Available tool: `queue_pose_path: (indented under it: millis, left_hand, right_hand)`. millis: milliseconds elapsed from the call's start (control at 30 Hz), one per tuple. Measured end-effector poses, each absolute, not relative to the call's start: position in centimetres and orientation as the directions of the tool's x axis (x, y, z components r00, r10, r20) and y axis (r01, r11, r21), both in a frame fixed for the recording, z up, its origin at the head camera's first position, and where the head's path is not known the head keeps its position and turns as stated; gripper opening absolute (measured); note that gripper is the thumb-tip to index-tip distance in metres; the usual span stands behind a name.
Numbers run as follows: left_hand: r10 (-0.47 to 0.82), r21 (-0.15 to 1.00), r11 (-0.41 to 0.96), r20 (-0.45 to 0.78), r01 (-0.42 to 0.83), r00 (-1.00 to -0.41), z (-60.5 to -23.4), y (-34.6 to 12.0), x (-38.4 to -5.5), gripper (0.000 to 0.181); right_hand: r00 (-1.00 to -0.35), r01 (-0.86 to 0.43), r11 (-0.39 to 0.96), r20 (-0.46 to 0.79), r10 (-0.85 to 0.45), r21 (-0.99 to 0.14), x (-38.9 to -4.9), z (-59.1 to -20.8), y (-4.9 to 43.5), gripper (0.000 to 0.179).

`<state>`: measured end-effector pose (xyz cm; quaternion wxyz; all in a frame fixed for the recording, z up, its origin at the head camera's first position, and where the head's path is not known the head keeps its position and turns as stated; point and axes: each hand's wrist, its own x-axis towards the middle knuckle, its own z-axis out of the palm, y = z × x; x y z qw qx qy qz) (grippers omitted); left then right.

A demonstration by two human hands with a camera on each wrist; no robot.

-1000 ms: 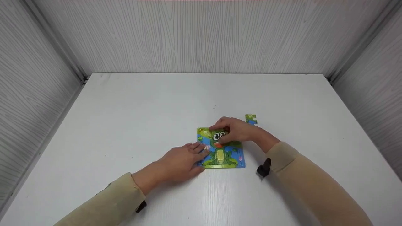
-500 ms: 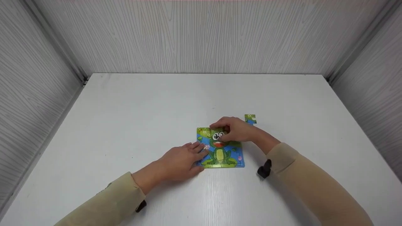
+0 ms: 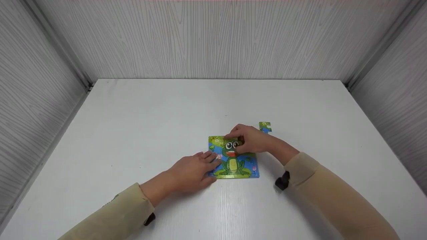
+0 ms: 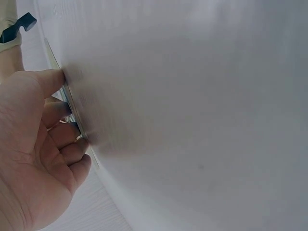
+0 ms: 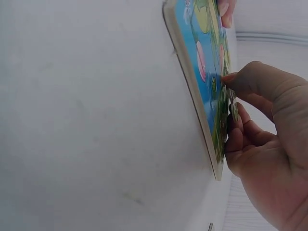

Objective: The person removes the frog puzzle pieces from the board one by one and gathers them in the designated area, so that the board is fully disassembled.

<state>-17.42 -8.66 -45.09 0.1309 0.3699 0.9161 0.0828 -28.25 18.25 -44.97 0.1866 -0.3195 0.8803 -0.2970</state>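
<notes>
My right grip is nearly closed, pinching a small, thin printed jigsaw piece tilted over the upper part of the square blue-and-green frog puzzle on the white counter. My left grip, fingers extended, rests on its left edge. I judge I'm fitting this piece; next calls for aligning it, then pressing it level.

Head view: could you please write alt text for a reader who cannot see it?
A frog jigsaw puzzle lies on a white table, a person's left hand resting on its left side and right hand pinching at its upper right. One loose puzzle piece lies beyond the right hand.
</notes>
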Motion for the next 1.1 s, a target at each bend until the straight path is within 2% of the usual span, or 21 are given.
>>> queue_pose_path:
  millis: [200,433,800,1100]
  left_hand:
    - [0.7,0.24,0.712,-0.165,0.66,-0.695,-45.1,-8.6,-17.4,0.062]
    - [0.705,0.251,0.706,-0.161,0.662,-0.691,-45.1,-8.7,-17.5,0.062]
    - [0.704,0.281,0.706,-0.17,0.65,-0.69,-45.1,-8.9,-17.3,0.062]
    - [0.708,0.275,0.7,-0.148,0.659,-0.691,-45.2,-8.9,-17.3,0.06]
  right_hand:
    - [-0.727,-0.48,0.624,-0.119,-0.676,-0.617,-27.9,-44.7,18.3,0.055]
    - [-0.765,-0.466,0.598,-0.043,-0.643,-0.652,-28.1,-44.6,19.6,0.051]
    - [-0.835,-0.422,0.619,0.017,-0.55,-0.662,-28.8,-42.9,23.9,0.047]
    - [-0.859,-0.412,0.613,0.064,-0.507,-0.674,-29.4,-42.3,27.8,0.048]
